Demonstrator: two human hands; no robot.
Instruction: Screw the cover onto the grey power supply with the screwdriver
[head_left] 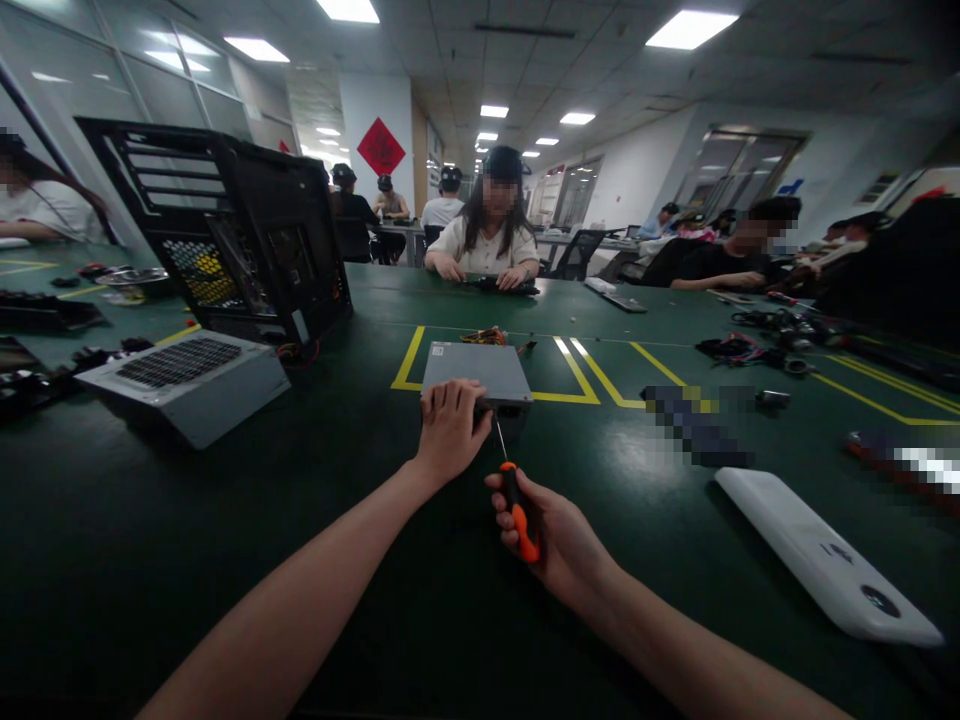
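A grey computer power supply (487,370) lies on the green table in front of me, with a bundle of coloured wires (487,337) at its far side. My left hand (452,425) grips its near left edge, fingers over the top and thumb down the near face. In my right hand (544,520) is a screwdriver (517,510) with an orange and black handle, fingers wrapped round it. Its thin shaft points up and away, and the tip meets the near face of the power supply beside my left thumb. Whether it sits in a screw is too small to tell.
On the left stand a black computer case (247,230) and a second grey power supply (184,385). To the right lie a white oblong device (825,555), a blurred dark object (697,425) and tangled cables (772,335). A co-worker (487,235) sits across the table (360,620).
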